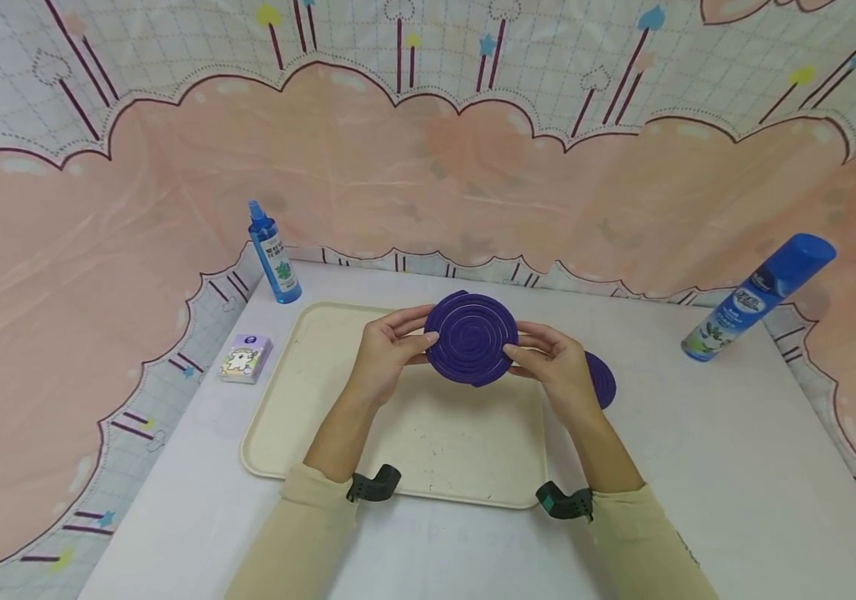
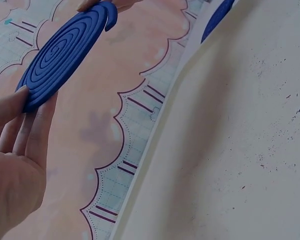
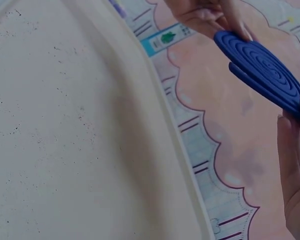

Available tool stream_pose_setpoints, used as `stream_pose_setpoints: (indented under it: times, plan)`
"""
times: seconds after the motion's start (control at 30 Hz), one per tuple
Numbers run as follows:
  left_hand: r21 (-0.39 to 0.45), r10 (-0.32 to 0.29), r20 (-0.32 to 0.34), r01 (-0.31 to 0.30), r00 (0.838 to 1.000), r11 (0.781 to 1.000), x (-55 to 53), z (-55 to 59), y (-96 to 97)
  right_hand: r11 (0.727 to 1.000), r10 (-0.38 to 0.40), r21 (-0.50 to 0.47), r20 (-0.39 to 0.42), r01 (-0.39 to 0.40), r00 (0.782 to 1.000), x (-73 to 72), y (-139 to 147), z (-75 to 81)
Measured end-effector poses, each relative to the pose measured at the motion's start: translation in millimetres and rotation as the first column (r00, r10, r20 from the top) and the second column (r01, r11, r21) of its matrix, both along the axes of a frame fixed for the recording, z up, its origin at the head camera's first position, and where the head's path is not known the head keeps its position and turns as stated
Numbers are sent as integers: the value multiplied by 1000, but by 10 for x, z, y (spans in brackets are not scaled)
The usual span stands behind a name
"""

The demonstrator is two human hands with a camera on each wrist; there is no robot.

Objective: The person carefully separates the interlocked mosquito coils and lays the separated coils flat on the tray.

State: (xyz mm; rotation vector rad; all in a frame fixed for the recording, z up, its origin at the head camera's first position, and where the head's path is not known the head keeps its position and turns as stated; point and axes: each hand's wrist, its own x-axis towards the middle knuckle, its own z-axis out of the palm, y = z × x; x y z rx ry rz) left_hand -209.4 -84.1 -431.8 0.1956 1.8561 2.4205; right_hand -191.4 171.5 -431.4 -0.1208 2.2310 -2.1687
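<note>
A dark purple-blue spiral mosquito coil (image 1: 471, 337) is held up over the back part of a cream tray (image 1: 435, 442), its flat face toward the head camera. My left hand (image 1: 382, 358) pinches its left edge, thumb in front and fingers behind. On the opposite edge my right hand (image 1: 558, 371) grips it the same way. Seen from the right wrist, the coil (image 3: 270, 70) is tilted, and a strip of its outer turn stands apart from the rest. A second coil (image 1: 603, 382) lies right of the tray, partly hidden behind my right hand.
Dark crumbs are scattered over the tray. At the back left stands a blue spray bottle (image 1: 275, 258), with a small purple box (image 1: 245, 360) nearer me. A tall blue aerosol can (image 1: 750, 304) stands at the right. Patterned cloth (image 1: 367, 175) hangs behind the white table (image 1: 698, 433).
</note>
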Motion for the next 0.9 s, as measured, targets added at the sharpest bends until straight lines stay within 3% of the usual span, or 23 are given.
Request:
stream_pose_setpoints:
  times: [0.17,0.43,0.67,0.9]
  plan:
    - [-29,-9,7,9,1000,1000,-8,14,-19,1000,25,7,1,-25,1000,-1,6,8]
    - [-59,-20,48,23,999,998,-22,34,-35,996,44,-77,20,-42,999,-13,-9,-3]
    - [-112,0,105,12,994,994,-28,55,-30,995,38,-98,39,-34,999,-16,-33,-22]
    - [-151,20,103,-4,994,989,-2,81,-16,995,32,-93,54,-27,998,-17,-48,-21]
